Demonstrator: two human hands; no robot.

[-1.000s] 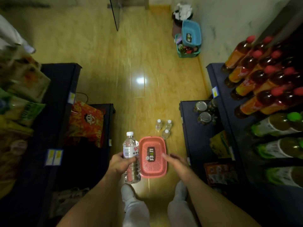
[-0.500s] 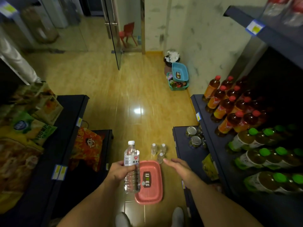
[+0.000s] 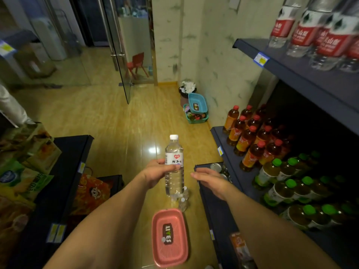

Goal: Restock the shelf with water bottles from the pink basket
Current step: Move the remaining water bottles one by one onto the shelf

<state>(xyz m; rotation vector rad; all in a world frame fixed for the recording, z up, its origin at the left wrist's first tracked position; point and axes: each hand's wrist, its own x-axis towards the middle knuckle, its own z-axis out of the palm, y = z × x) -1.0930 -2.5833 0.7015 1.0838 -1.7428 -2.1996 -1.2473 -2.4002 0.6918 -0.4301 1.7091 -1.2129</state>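
Left hand (image 3: 155,172) grips bottle (image 3: 174,166), now raised well above basket (image 3: 170,237); right hand (image 3: 210,181) open, empty; shelf (image 3: 303,74) next.

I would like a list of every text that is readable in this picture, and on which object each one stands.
"LIVES", seen upside down: on the pink basket.
"LIVES", sideways and small: on the blue basket.
Chinese characters, too blurred to read with certainty: on the water bottle held in the left hand.
White characters on red labels, blurred: on the top-shelf bottles.
Shelf price tags: unreadable.
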